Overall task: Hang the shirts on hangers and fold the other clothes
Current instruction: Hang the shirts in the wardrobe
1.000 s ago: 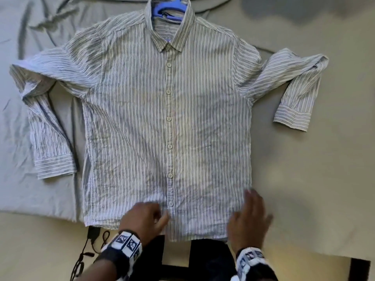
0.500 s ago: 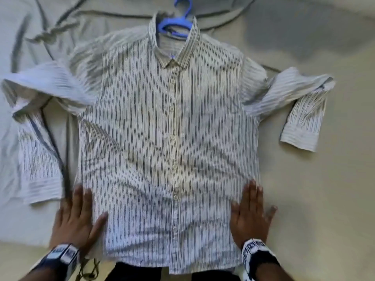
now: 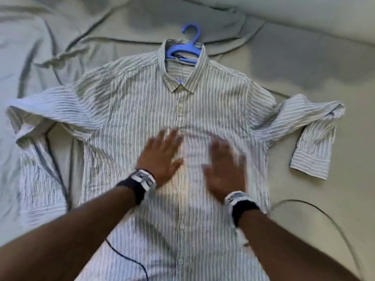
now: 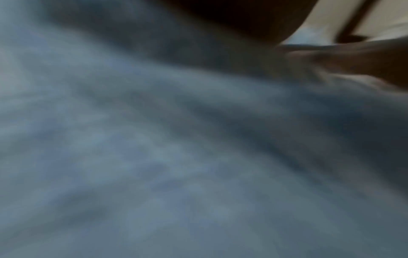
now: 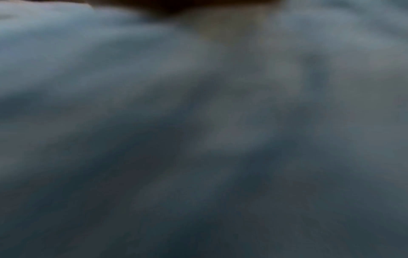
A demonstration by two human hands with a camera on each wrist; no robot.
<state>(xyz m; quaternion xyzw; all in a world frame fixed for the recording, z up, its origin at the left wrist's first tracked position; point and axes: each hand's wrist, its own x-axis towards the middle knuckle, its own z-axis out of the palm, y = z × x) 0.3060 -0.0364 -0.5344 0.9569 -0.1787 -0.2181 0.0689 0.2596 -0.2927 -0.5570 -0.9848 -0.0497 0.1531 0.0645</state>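
Hands, left (image 3: 162, 157) and right (image 3: 224, 169), lie flat on striped shirt (image 3: 129, 110).

1. Whole head view is filled by a bed surface w/ a pale beige sheet (image 3: 304, 189), smooth on the right side.
2. Left side & top: a greyer, rumpled sheet or cover (image 3: 40, 57), deep creases running diagonally, edge folded over near the top centre.
3. Dark grey patch (image 3: 294, 57) upper right on the beige fabric, prob. shadow or a damp mark, can't tell which.
4. Thin grey cable (image 3: 316, 211) loops across the sheet lower right; a thin black wire (image 3: 129, 260) runs at bottom centre.
5. Light is soft, daylight-ish, no hard shadows.
6. Both wrist views: blurred grey-blue fabric only; left one shows a pale strip (image 4: 379, 17), maybe wall, top right.
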